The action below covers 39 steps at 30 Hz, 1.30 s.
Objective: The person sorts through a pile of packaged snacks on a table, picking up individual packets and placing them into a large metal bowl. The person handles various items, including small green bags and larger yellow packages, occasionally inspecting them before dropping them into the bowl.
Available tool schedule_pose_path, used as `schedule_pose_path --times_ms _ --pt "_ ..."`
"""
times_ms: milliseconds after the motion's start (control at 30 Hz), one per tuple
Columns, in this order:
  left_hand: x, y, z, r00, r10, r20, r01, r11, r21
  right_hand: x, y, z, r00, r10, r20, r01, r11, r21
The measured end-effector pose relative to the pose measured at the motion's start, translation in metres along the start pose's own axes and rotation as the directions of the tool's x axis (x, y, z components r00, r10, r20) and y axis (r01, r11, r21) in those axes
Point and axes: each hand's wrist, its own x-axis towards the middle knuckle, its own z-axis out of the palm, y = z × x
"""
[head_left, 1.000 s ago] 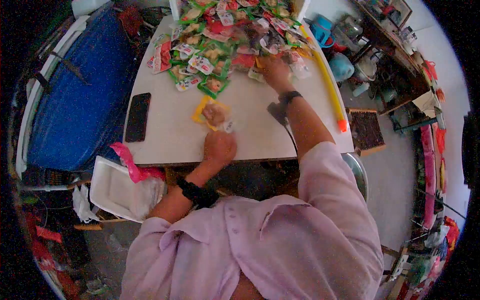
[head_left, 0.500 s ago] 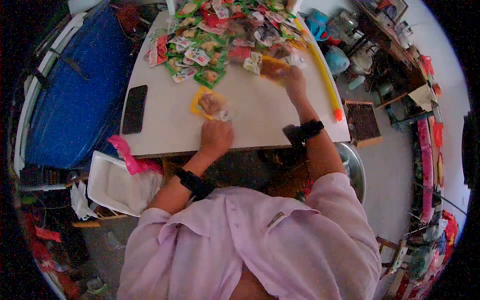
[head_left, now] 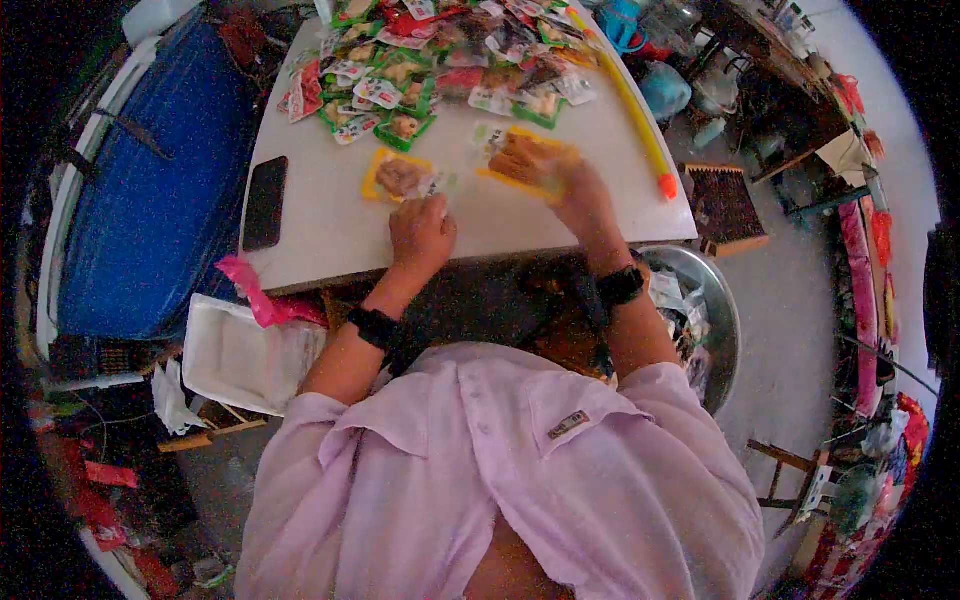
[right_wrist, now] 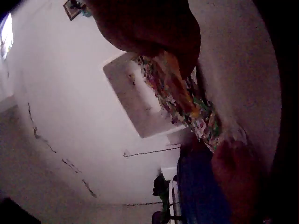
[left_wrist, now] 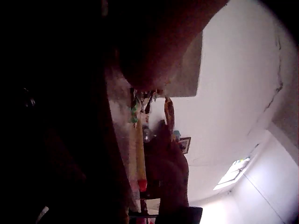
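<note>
Your right hand has its fingers closed on the near right end of the brown-filled packet, over the white table on the near side of the heaped packets, while your left hand, curled, appears to pinch the clear corner of the smaller yellow packet. Keep both grips to the edges, I'd judge, so neither filling gets squeezed and each face stays readable. Your right packet's long axis slants from near right to far left, its pale printed end pointing away from you.
</note>
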Motion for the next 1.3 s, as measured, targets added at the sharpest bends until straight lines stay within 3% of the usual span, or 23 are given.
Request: schedule_pose_path --times_ms 67,100,133,200,300,400,433,467,500,533,600,667,700,733,833,933,1033,1067,1167,1233,1300 --pt "0.001 0.01 -0.008 0.959 0.192 -0.207 -0.202 0.979 -0.024 -0.014 -0.012 0.02 0.975 -0.221 0.0 0.211 0.932 -0.295" --pt "0.001 0.018 -0.013 0.911 0.277 -0.306 -0.297 0.955 -0.019 -0.022 -0.019 0.031 0.979 -0.2 -0.04 0.176 0.929 -0.325" --pt "0.0 0.029 -0.022 0.936 0.281 -0.212 -0.288 0.958 -0.003 -0.03 -0.026 0.043 0.981 -0.179 -0.08 0.14 0.925 -0.353" --pt "0.0 0.049 -0.035 0.962 0.27 -0.027 -0.269 0.962 0.041 -0.039 -0.033 0.06 0.963 0.138 -0.233 -0.176 0.973 -0.148" --pt "0.001 0.053 -0.031 0.972 0.235 -0.024 -0.235 0.972 0.006 -0.049 -0.012 0.063 0.992 0.044 -0.121 -0.098 0.868 -0.487" --pt "0.003 0.044 -0.022 0.95 0.279 -0.141 -0.303 0.933 -0.193 -0.064 -0.021 0.082 0.994 0.077 -0.074 -0.095 0.959 -0.268" --pt "0.004 0.047 -0.026 0.939 0.292 -0.18 -0.331 0.91 -0.249 -0.067 -0.024 0.082 0.997 0.046 -0.054 -0.059 0.958 -0.282" --pt "0.002 0.052 -0.031 0.994 0.094 -0.062 -0.11 0.923 -0.368 -0.069 -0.028 0.078 0.999 0.014 -0.034 -0.023 0.956 -0.294" --pt "0.0 0.059 -0.037 0.992 -0.096 0.076 0.12 0.882 -0.455 -0.07 -0.031 0.073 1.0 -0.02 -0.013 0.015 0.952 -0.306" --pt "0.0 0.065 -0.043 0.937 -0.265 0.228 0.347 0.79 -0.506 -0.068 -0.028 0.064 0.995 -0.049 -0.089 0.017 0.946 -0.325" --pt "0.0 0.054 -0.04 0.899 -0.169 0.403 0.432 0.493 -0.755 -0.065 -0.016 0.045 0.965 -0.111 -0.238 0.016 0.93 -0.368" --pt "-0.002 0.051 -0.033 0.874 -0.075 0.479 0.484 0.196 -0.853 -0.069 -0.016 0.041 0.966 0.205 -0.156 -0.209 0.978 -0.005" --pt "-0.003 0.052 -0.03 0.872 -0.054 0.486 0.489 0.081 -0.868 -0.071 -0.015 0.039 0.936 0.344 -0.073 -0.328 0.929 0.169" --pt "-0.005 0.053 -0.027 0.87 -0.033 0.492 0.491 -0.036 -0.871 -0.068 -0.008 0.037 0.914 0.406 -0.006 -0.4 0.904 0.148" --pt "-0.008 0.047 -0.02 0.853 -0.081 0.515 0.516 0.267 -0.814 -0.074 0.002 0.037 0.929 0.359 -0.089 -0.324 0.906 0.273" --pt "-0.004 0.038 -0.022 0.923 -0.095 0.373 0.361 0.55 -0.753 -0.074 0.001 0.029 0.971 0.226 -0.082 -0.183 0.917 0.353" --pt "-0.004 0.024 -0.036 0.963 -0.204 0.175 0.248 0.926 -0.284 -0.07 0.003 0.017 0.954 0.24 -0.18 -0.191 0.948 0.255" --pt "-0.005 0.019 -0.029 0.996 -0.074 -0.044 0.064 0.98 -0.19 -0.069 0.004 0.017 0.951 0.22 -0.218 -0.171 0.96 0.223" --pt "-0.004 0.019 -0.03 0.965 -0.122 0.233 0.105 0.991 0.083 -0.071 0.003 0.022 0.943 0.177 -0.283 -0.142 0.98 0.141" --pt "-0.004 0.015 -0.022 0.933 -0.222 0.283 0.201 0.974 0.103 -0.073 0.0 0.026 0.946 0.184 -0.268 -0.158 0.981 0.114" --pt "-0.001 0.008 -0.016 0.913 -0.255 0.32 0.248 0.967 0.062 -0.068 0.03 0.013 0.964 -0.13 -0.233 0.052 0.949 -0.312"
